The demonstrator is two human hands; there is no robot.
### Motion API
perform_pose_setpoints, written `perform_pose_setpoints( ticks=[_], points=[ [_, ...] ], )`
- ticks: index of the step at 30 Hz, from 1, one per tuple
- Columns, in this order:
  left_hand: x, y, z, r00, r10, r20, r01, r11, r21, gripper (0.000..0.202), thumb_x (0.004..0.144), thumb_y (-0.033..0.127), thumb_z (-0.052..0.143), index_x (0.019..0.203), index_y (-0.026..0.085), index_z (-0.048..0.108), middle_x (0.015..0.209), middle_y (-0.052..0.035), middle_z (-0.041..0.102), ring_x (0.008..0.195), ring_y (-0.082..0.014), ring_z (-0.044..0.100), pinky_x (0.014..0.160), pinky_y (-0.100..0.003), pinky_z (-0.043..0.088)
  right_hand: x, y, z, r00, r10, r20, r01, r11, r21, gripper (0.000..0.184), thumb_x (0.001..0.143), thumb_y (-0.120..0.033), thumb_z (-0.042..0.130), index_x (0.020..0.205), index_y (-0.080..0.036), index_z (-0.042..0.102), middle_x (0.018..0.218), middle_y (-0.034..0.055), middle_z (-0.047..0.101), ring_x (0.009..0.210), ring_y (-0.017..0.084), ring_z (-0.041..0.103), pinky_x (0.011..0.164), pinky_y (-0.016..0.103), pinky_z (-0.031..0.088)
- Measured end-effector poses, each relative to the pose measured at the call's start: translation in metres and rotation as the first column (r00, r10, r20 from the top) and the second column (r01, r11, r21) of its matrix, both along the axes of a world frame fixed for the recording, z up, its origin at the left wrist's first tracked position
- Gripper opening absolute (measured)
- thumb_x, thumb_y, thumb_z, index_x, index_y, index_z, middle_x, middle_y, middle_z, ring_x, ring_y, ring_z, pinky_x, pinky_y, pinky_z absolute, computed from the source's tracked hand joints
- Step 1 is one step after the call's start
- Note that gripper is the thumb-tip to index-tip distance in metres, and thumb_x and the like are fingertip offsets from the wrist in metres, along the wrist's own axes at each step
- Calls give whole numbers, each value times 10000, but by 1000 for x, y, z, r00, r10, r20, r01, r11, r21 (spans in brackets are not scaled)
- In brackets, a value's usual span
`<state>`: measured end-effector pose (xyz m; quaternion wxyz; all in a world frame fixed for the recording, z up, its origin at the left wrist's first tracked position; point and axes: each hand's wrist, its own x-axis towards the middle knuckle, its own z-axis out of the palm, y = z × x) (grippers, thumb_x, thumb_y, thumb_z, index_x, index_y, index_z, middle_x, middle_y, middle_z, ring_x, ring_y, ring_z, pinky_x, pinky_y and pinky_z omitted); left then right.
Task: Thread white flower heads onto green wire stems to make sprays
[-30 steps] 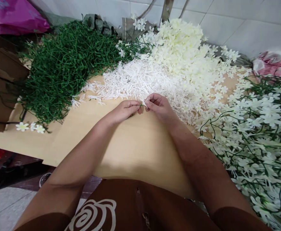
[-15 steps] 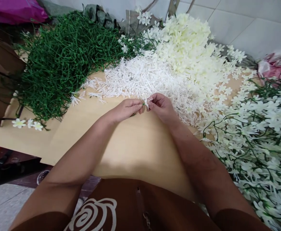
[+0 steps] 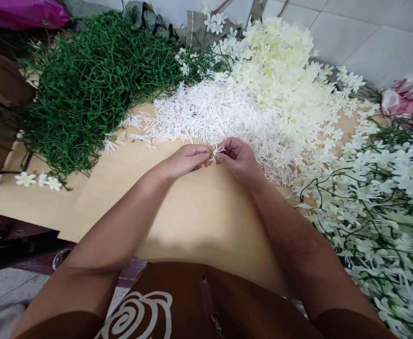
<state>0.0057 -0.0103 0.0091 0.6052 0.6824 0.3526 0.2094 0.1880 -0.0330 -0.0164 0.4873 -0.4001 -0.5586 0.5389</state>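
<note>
My left hand point(image 3: 189, 161) pinches a green plastic stem, of which only a short bit shows at the fingertips. Facing it, my right hand point(image 3: 238, 159) has thumb and finger closed on a small white artificial flower point(image 3: 217, 150) at the stem's tip. Thin white stamen strands spread from the flower toward my right fingers. Both hands are just above the tan board, at the near edge of a heap of white stamens point(image 3: 209, 113). Most of the stem is hidden by my left fingers.
Green stems point(image 3: 103, 89) are heaped at the left, cream petals point(image 3: 277, 66) at the back right. Finished-looking flower sprays point(image 3: 376, 212) lie along the right. A cardboard box point(image 3: 1, 108) stands at the far left, near loose flowers point(image 3: 53, 183). The tan board point(image 3: 192, 221) lies before me.
The white flower and its stamens now show more plainly between my fingertips. My right fingers have shifted slightly; both hands stay in nearly the same place.
</note>
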Motion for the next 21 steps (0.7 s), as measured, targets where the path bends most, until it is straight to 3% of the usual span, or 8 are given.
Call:
perform_pose_setpoints(
  ticks=[6,15,21],
  points=[
    [0,0,0,1000,-13,27,14,1000,-20,403,819,535,564,664,167,518,553,38,407,503,-71,320,472,-219,240,4,-2,2,999,24,41,-25,999,26,378,659,-461,832,774,-196,589,687,-34,584,615,82,544,588,236,466],
    [-3,2,0,996,-78,-38,80,995,57,303,865,408,493,684,166,504,612,29,429,535,-75,329,507,-222,254,4,-3,6,988,-1,157,-4,999,32,342,700,-458,798,748,-187,595,619,-35,567,572,85,511,555,243,412],
    [-1,-1,0,997,-65,-50,68,996,59,342,855,453,503,650,184,454,584,39,365,547,-85,314,515,-228,252,1,-5,3,989,-21,147,18,1000,23,326,693,-430,798,719,-184,584,625,-26,567,578,92,508,563,252,406]
  ],
)
